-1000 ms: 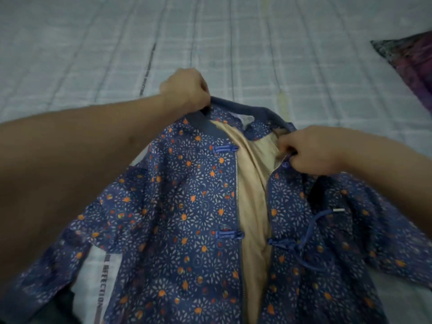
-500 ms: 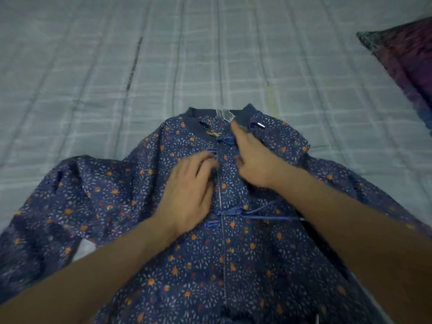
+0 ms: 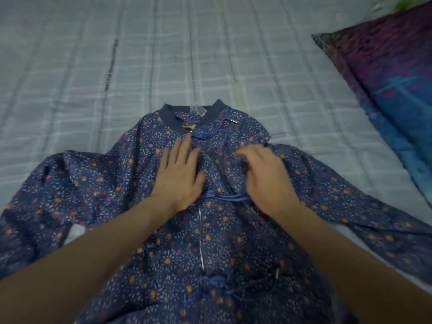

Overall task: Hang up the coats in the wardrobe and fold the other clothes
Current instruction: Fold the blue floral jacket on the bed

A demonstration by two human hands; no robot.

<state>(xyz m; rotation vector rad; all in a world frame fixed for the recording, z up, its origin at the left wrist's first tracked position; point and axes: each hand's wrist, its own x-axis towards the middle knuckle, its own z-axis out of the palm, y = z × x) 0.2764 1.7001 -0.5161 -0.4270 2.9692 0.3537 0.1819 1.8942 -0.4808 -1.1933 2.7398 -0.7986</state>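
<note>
Flat across the middle and lower frame, a blue floral jacket [image 3: 163,230] lies face up on a pale checked bed sheet [image 3: 117,66], its collar toward the top and its sleeves spread to both sides. Its zipper [image 3: 201,239] is closed. The left hand [image 3: 180,176] presses on the chest with straight, spread fingers, holding nothing. The right hand [image 3: 266,176], blurred, hovers just beside it with loosely bent fingers, gripping nothing visible. A purple-and-blue pillow [image 3: 392,90] sits at the upper right.
</note>
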